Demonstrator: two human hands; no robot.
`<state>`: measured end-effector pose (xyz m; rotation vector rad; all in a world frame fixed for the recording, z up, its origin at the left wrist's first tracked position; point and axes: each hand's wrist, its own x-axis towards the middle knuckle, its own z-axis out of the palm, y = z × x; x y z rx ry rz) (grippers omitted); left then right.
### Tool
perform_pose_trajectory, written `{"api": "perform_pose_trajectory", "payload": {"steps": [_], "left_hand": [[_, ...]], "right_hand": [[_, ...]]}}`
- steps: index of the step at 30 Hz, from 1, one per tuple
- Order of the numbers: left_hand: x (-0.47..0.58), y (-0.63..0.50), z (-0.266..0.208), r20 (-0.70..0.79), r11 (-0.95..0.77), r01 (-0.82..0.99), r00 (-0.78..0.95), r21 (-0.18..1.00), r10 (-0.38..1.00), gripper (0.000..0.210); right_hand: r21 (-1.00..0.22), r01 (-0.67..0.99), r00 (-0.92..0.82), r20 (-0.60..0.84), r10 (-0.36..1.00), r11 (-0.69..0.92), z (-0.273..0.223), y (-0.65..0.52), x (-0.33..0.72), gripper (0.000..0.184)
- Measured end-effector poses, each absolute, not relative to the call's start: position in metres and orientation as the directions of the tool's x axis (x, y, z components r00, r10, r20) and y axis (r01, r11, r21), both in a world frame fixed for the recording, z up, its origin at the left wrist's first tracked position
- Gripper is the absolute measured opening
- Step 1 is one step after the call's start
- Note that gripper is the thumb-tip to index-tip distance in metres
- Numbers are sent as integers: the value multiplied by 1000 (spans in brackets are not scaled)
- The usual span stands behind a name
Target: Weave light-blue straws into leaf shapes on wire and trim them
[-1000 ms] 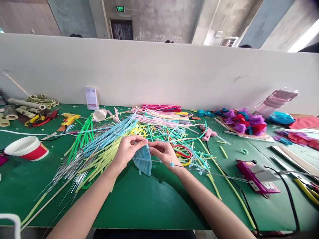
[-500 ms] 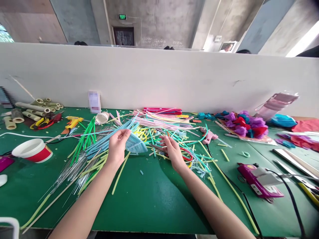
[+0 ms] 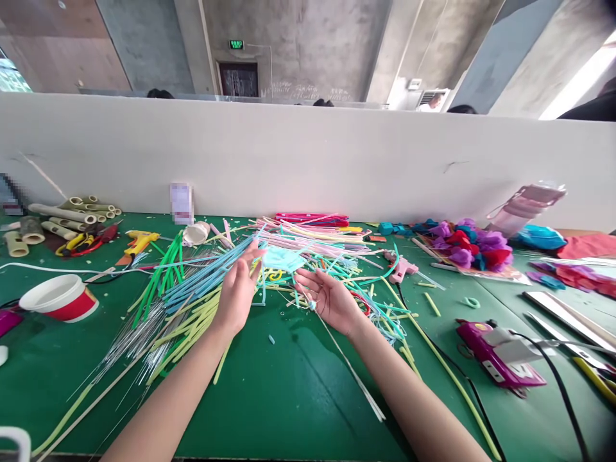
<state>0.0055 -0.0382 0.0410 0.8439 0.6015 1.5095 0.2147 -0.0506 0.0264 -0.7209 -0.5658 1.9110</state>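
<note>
Both hands sit raised over the green table (image 3: 289,385), forearms running in from the lower edge. We note our left hand (image 3: 238,289) upright, palm turned inward, fingertips lightly pinching the near edge of a pale blue fan-shaped piece (image 3: 283,258) that hovers flat above the heap of coloured straws (image 3: 308,247). Our right hand (image 3: 327,296) lies palm up, fingers spread and loose; a thin wire stem (image 3: 351,372) with a small blue bead (image 3: 312,304) at its top crosses the palm and slants down toward us, resting there rather than gripped.

Readable writing: only a green exit sign (image 3: 235,44) above the far doorway, letters too small to make out. A small card (image 3: 181,202) against the partition is blurred.

Against half a second ago: the blue piece has gone from hanging tilted in the left hand to lying level and farther out; the right hand, then palm down among the straws, has turned over and now carries the wire. A purple glue gun (image 3: 500,356) sits well to the right, a red and white cup (image 3: 58,298) far left
</note>
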Motion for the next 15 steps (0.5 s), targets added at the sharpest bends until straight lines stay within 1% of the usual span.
{"api": "perform_pose_trajectory", "payload": {"steps": [2, 5, 6, 8, 10, 12, 13, 14, 15], "left_hand": [[4, -34, 37, 64, 29, -683, 110, 730, 992, 47], [-1, -27, 31, -96, 308, -700, 325, 645, 941, 63], [-3, -25, 29, -129, 368, -697, 372, 615, 919, 67], [-5, -22, 26, -149, 428, -706, 422, 564, 894, 68], [-6, -20, 24, -148, 438, -728, 429, 527, 891, 60], [-5, -19, 23, -165, 423, -743, 398, 519, 902, 49], [-5, -19, 23, -184, 411, -746, 372, 524, 910, 45], [-5, -19, 23, -208, 403, -746, 346, 531, 915, 43], [-5, -19, 23, -235, 398, -744, 321, 537, 917, 42]], "right_hand": [[-732, -588, -307, -191, 932, -344, 25, -50, 216, 36], [-839, -459, -327, -148, 934, -293, 22, -53, 213, 35], [-866, -412, -343, -141, 929, -283, 21, -54, 211, 36], [-915, -311, -359, -138, 923, -258, 17, -55, 206, 38], [-963, -180, -320, -137, 938, -202, 12, -54, 201, 42], [-995, 27, -218, -99, 971, -95, 10, -52, 200, 47], [-985, 170, -167, -52, 985, -24, 11, -51, 202, 49], [-945, 324, -124, 12, 992, 52, 14, -51, 206, 50], [-870, 478, -108, 79, 991, 122, 18, -51, 212, 50]]}}
